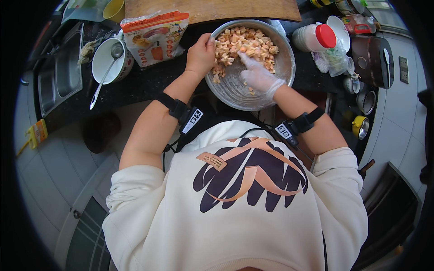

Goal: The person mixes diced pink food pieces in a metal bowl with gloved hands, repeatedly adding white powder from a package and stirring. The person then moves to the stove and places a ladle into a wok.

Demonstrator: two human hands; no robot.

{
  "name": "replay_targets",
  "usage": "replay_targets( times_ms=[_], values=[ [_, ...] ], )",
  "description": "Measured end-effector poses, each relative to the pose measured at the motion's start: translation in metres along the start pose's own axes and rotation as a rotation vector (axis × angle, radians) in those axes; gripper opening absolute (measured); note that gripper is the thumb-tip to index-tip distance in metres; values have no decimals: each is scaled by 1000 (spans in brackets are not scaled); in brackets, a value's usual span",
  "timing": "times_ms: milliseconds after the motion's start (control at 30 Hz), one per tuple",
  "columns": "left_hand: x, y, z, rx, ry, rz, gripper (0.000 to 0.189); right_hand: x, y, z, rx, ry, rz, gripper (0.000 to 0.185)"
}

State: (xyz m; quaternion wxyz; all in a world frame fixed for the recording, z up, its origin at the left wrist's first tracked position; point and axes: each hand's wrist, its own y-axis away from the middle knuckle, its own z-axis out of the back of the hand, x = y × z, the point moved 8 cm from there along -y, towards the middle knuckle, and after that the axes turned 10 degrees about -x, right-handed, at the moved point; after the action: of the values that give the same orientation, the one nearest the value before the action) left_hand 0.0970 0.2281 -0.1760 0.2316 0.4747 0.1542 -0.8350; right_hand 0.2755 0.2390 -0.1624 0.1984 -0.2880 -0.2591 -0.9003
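Observation:
A large round metal bowl [290,64] stands tilted at the front edge of the dark countertop. Small pale orange cubes of food [249,40], coated with something whitish, lie heaped towards its far side, and a pasty film smears the near part inside. My bare left hand [202,54] grips the bowl's left rim, thumb on top. On my right hand [259,75] is a clear disposable glove; it is inside the bowl, its fingers touching the cubes. Whether those fingers are closed on any cubes I cannot tell.
Left of the metal bowl stand a printed plastic bag [154,42] and a white bowl [101,64] holding a metal spoon [103,79]. A wooden board [217,9] lies behind. At right are a red-lidded jar [310,38] and a brown appliance [369,61]; a sink [69,73] is far left.

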Motion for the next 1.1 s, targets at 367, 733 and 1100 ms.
replay_targets(
  times_ms=[367, 733, 1100],
  values=[
    [-4, 2, 1, 4, 30, 53, 28, 0, -5, 10, -12, 370, 110, 67],
    [-11, 5, 3, -42, 50, -17, 24, -74, -53, 71, -217, -235, -100, 56],
    [-12, 4, 2, -5, 80, 53, 23, 0, -76, -5, 398, -379, -53, 51]
  ],
)
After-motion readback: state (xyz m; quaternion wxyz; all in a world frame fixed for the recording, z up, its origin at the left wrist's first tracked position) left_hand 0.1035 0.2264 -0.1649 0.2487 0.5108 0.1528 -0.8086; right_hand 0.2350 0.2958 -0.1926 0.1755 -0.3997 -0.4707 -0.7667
